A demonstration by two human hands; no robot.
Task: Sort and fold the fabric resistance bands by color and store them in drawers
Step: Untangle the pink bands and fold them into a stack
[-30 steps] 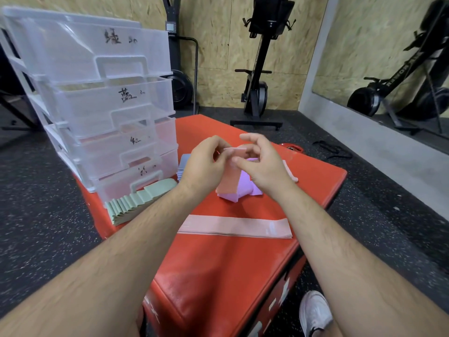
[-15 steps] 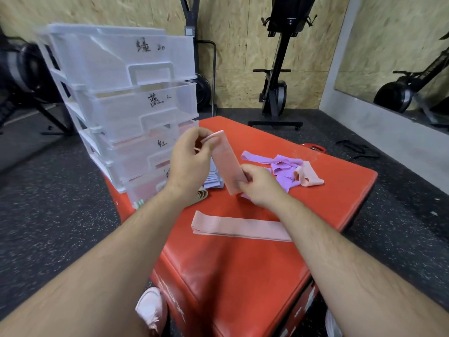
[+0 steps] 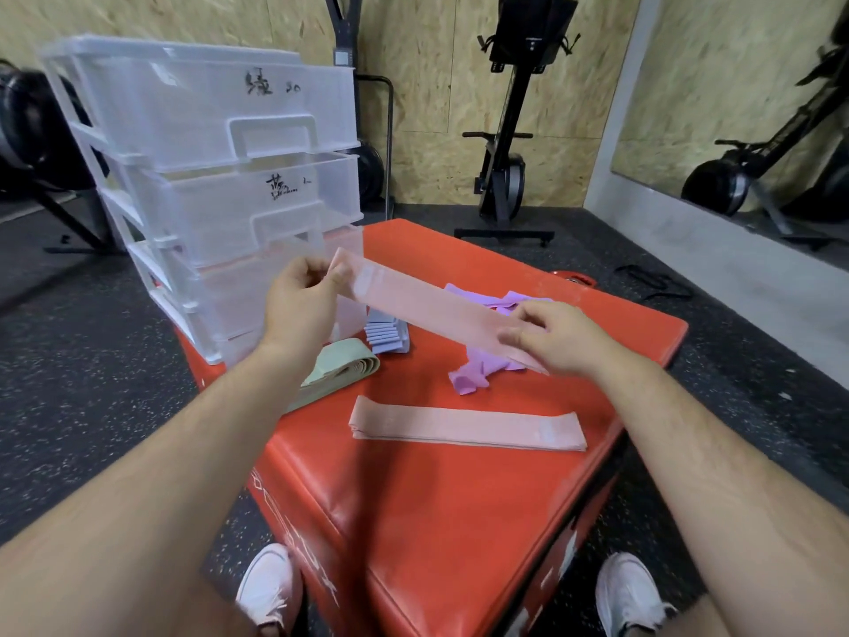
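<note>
2 hands: L hand (image 3: 298,305) + R hand (image 3: 558,335) pinch pink band (image 3: 427,310) ends, band taut.
Fingers (image 3: 519,335): curled on band.
Box (image 3: 413,498): 2nd pink band (image 3: 466,427) flat.

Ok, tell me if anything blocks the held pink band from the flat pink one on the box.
Nothing visible does: the held pink band is aloft, the flat pink band uncovered, the purple bands behind it.

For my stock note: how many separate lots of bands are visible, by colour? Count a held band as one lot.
Pink: 2 (held band, flat lot)
Purple: 1 (purple pile)
Blue: 1 (blue stack)
Green: 1 (green stack)
Total: 5
</note>
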